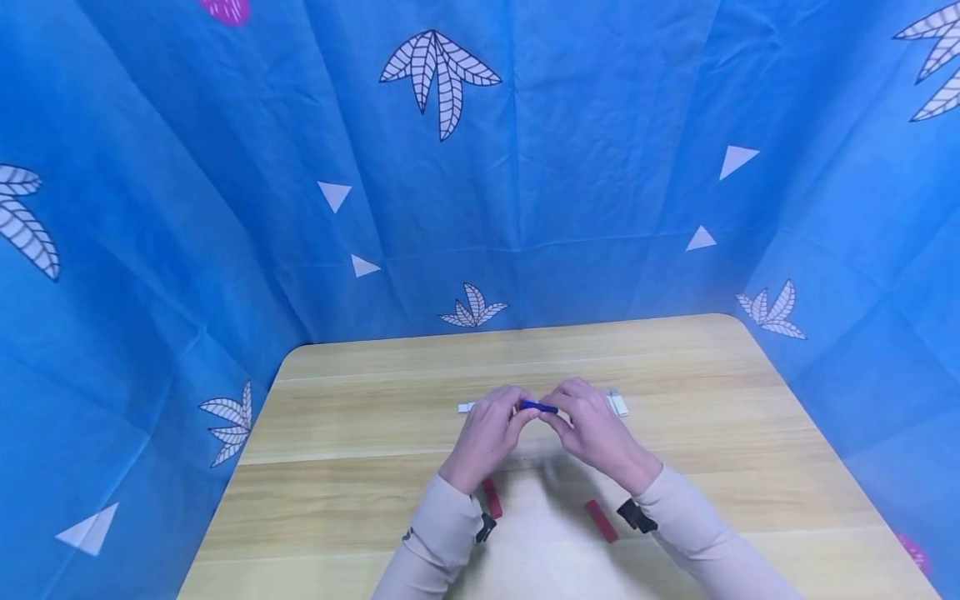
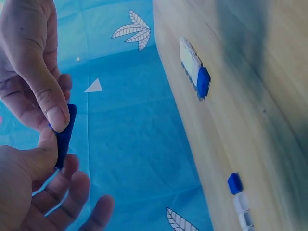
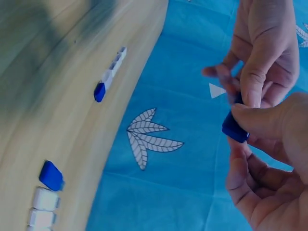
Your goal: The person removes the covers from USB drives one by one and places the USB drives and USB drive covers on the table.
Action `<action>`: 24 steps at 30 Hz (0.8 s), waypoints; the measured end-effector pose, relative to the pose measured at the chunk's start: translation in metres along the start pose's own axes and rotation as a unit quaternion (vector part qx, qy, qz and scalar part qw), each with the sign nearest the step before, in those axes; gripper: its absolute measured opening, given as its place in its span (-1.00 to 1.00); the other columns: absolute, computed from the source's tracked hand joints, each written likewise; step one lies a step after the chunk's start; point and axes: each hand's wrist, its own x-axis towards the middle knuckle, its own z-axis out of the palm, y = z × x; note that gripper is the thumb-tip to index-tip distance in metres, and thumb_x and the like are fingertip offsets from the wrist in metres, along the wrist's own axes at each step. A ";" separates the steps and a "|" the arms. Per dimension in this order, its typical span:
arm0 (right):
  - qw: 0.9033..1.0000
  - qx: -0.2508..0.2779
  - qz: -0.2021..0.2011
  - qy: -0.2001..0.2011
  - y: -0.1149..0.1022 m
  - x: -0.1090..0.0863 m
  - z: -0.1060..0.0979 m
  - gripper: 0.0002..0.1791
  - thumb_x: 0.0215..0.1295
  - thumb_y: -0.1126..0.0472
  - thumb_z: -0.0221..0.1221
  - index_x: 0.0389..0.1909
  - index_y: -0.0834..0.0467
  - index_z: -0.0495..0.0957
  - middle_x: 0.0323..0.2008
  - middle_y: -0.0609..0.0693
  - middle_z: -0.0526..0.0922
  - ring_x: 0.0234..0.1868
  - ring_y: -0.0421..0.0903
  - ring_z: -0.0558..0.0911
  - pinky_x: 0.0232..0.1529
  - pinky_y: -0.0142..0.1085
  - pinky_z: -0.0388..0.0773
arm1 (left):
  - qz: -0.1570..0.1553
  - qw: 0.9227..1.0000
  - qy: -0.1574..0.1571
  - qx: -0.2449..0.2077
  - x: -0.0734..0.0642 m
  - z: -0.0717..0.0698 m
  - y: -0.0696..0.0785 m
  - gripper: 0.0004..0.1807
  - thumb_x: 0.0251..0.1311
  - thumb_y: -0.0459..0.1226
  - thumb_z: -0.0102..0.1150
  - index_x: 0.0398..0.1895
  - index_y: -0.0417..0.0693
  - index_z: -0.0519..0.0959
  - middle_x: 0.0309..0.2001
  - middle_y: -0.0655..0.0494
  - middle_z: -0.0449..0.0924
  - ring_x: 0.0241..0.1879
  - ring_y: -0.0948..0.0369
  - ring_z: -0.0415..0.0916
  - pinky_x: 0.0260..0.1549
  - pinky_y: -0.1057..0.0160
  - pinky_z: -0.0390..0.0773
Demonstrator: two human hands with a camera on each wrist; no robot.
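Observation:
A small dark-blue oblong block is held up over the far half of the table, between both hands. My left hand pinches one end between thumb and fingers, its other fingers spread in the left wrist view. My right hand pinches the opposite end, with its thumb across the blue block. Below the hands, two rows of white pieces lie on the table. The left white row has a blue piece at its end. The right white row also ends in a blue piece.
Two red bars lie on the wooden table, near the forearms. A blue patterned curtain hangs behind the table and along both sides. Black straps circle the wrists.

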 end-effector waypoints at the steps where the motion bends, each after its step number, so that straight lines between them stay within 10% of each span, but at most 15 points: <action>1: 1.000 0.006 0.008 -0.004 0.000 -0.001 0.000 -0.87 0.14 0.32 0.44 -0.27 0.17 0.76 -0.38 -0.06 0.71 -0.30 -0.14 0.61 -0.28 -0.33 0.57 | 0.012 1.000 0.002 0.011 0.001 -0.001 0.000 -0.82 0.37 -0.12 0.20 -0.17 -0.02 0.64 -0.31 0.19 0.66 -0.32 0.30 0.51 -0.27 0.37 0.59; 13: 0.998 0.005 -0.060 0.017 0.015 -0.013 0.010 -0.84 0.03 0.27 0.51 -0.33 0.10 0.78 -0.39 -0.09 0.78 -0.30 -0.18 0.68 -0.27 -0.36 0.66 | 0.133 0.983 0.004 0.126 0.007 -0.006 0.001 -0.75 0.15 -0.07 0.43 -0.50 0.06 0.57 -0.55 0.29 0.53 -0.48 0.33 0.39 -0.32 0.28 0.58; 24: 0.986 0.026 -0.157 0.045 0.036 -0.014 0.010 -0.78 -0.02 0.39 0.49 -0.29 0.19 0.77 -0.38 -0.08 0.76 -0.34 -0.21 0.61 -0.32 -0.53 0.55 | 0.137 0.982 0.014 0.132 0.009 -0.004 0.005 -0.66 0.17 -0.09 0.42 -0.58 0.08 0.45 -0.62 0.31 0.39 -0.51 0.31 0.24 -0.34 0.30 0.46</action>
